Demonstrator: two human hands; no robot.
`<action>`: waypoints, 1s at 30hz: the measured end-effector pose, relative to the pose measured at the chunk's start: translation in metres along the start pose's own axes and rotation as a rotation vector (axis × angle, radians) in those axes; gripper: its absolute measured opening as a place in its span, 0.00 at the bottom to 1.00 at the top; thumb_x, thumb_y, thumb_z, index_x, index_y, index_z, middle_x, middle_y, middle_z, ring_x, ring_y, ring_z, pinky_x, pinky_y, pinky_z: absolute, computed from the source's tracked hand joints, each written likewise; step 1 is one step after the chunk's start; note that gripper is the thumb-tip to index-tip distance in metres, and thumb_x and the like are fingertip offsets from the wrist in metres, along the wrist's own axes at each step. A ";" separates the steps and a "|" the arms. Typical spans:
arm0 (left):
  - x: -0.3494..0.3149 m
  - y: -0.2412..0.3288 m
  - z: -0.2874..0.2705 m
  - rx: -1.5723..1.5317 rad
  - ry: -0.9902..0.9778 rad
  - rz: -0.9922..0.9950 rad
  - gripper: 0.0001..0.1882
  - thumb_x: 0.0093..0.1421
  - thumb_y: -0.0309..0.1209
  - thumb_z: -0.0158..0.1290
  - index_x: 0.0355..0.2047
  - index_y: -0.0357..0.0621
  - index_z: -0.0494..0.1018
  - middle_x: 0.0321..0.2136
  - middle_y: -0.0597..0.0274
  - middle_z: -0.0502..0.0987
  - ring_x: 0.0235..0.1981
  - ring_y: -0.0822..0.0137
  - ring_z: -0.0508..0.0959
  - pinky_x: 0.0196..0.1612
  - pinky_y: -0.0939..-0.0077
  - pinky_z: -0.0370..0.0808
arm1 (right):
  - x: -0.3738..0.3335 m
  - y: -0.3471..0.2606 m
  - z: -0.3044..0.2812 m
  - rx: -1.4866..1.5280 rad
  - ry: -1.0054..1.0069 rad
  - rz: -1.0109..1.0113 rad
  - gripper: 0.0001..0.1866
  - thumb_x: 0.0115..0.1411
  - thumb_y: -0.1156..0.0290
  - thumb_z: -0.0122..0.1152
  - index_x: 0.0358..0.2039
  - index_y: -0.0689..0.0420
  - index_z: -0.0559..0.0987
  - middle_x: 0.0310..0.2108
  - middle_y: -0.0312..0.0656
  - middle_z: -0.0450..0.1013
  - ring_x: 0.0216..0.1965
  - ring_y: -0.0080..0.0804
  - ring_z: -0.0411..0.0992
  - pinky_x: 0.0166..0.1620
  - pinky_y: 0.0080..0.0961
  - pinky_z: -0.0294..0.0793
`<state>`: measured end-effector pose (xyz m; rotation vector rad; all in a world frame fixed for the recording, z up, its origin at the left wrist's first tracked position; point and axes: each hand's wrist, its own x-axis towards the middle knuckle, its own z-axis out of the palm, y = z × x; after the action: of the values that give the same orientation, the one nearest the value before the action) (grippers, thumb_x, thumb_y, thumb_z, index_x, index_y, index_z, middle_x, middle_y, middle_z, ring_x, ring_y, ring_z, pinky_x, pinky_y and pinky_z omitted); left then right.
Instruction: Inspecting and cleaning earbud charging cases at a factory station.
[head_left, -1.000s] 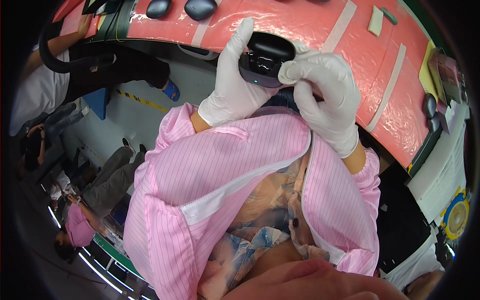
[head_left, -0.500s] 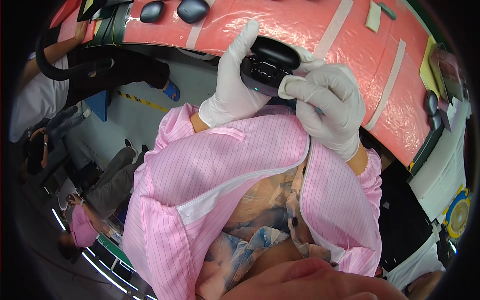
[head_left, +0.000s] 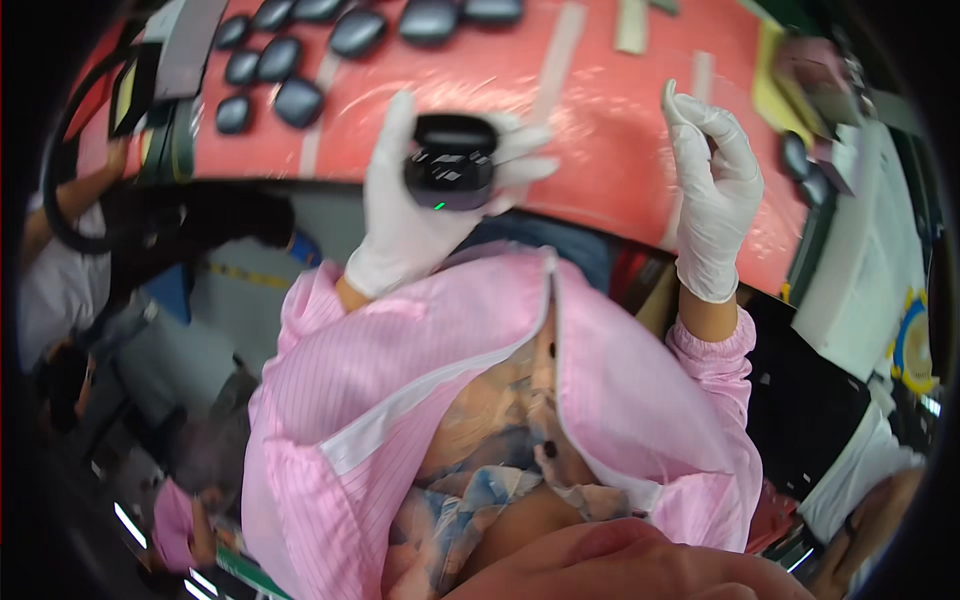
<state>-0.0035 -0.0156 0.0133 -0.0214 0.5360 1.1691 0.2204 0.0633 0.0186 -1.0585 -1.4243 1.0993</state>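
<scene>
My left hand, in a white glove, holds a black earbud charging case just over the near edge of the table. Its lid stands raised, and a small green light glows on the front. Glossy dark shapes sit in the case, too blurred to name. My right hand, gloved in white too, is raised over the table well to the right of the case. Its thumb and fingertips meet in a pinch; whatever may be between them is too small to make out.
Several dark rounded cases lie at the table's far left. The table has a red cover with pale tape strips. Two more dark cases lie at the right by a white stack. Another person's arm reaches in at the left.
My right hand has drawn away from the case to the right. The left hand has shifted left and slightly down with the case, still raised-lidded. More of the table shows.
</scene>
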 end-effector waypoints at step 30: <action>0.019 -0.019 0.004 0.756 0.027 0.720 0.38 0.61 0.61 0.34 0.48 0.35 0.68 0.47 0.48 0.74 0.33 0.69 0.77 0.33 0.78 0.72 | -0.013 -0.008 0.064 -0.438 -0.239 -0.556 0.18 0.44 0.80 0.59 0.39 0.54 0.77 0.24 0.37 0.68 0.26 0.37 0.69 0.31 0.30 0.68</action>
<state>0.0203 -0.0056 0.0039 0.8668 1.0302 1.5851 0.1580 0.0427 0.0186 -0.7550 -2.0573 0.5294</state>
